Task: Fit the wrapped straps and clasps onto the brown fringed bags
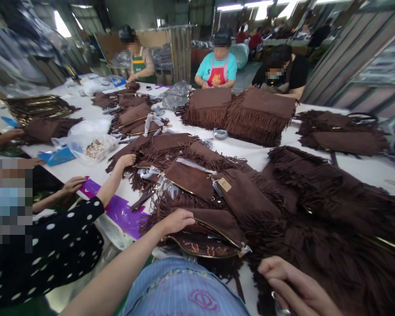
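A brown fringed bag (pixel 213 219) lies in front of me, its gold zipper open and a patterned lining showing inside. My left hand (pixel 178 220) is closed on the upper edge of that opening, thumb and fingers pinching the fabric. To the right of the bag, low in the view, my right hand (pixel 286 283) is curled around a small shiny metal object (pixel 278 303); most of it is hidden by the fingers, so its kind is unclear. Just behind the open bag lie another brown bag with a cardboard tag (pixel 224 184) and a zipped bag (pixel 191 177).
Dark fringed bags are heaped at right (pixel 342 210); two tall stacks (pixel 260 114) stand farther back. At left, a co-worker's polka-dot sleeve (pixel 66 224) and hand (pixel 128 160) reach in over purple plastic (pixel 125 215). A clear bag of small parts (pixel 97 147) sits beyond. Several people work opposite.
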The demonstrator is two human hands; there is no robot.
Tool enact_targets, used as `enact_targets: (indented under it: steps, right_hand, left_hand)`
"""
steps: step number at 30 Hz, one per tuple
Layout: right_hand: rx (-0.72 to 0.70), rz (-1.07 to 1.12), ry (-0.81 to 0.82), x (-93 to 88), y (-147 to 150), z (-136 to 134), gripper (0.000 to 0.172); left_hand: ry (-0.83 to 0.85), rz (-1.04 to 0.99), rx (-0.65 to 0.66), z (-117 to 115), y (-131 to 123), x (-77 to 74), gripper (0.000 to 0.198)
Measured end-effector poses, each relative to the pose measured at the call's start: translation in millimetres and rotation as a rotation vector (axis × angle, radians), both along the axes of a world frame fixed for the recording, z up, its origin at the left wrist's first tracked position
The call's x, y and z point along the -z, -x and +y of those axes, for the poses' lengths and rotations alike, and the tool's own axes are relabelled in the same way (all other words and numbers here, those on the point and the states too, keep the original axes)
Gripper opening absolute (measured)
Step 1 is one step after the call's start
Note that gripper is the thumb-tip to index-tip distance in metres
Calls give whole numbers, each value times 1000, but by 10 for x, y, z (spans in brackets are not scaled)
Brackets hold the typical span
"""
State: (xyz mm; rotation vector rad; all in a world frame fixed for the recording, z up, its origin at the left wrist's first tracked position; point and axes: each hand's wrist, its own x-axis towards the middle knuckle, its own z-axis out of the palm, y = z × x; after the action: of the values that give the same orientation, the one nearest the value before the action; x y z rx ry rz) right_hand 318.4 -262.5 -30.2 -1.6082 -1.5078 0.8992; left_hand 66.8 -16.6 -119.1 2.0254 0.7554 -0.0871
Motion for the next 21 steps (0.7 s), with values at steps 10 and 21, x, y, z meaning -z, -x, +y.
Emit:
enact_targets:
  steps: [10, 21]
  right_hand:
    - [-124, 20, 233, 838, 651, 548, 22]
    - [135, 23, 173, 1200, 485, 467, 27]
  left_hand:
    - [143, -49, -87, 173, -71, -84, 28]
    - [-298, 96, -72, -48, -243, -81, 9]
